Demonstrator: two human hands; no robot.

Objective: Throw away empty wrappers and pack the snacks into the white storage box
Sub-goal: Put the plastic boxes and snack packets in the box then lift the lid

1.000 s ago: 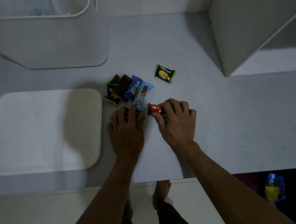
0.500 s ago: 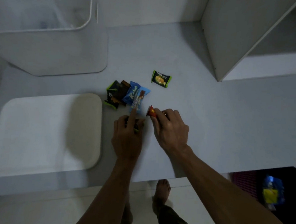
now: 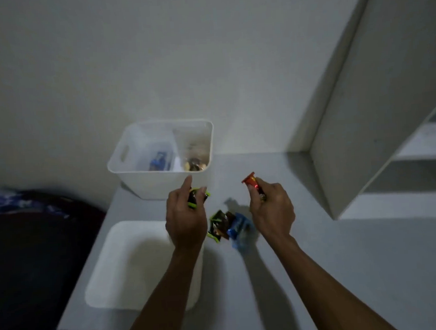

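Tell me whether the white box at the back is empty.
Not empty. Through the open top of the box, a blue packet and some brownish snacks show inside.

Both forearms are reaching forward; the left hand (image 3: pixel 185 219) and right hand (image 3: pixel 272 212) are each pinching a wrapper, raised.

Left grip (image 3: pixel 185 219) pinching green-edged dark wrapper (image 3: pixel 196 197); right grip (image 3: pixel 272 210) clutching red wrapper (image 3: pixel 251 181), both raised over counter (image 3: pixel 345 259). Loose snack packets (image 3: pixel 228 225) between. White box (image 3: pixel 160 155) at counter's back edge, lid (image 3: pixel 131 267) near left edge.
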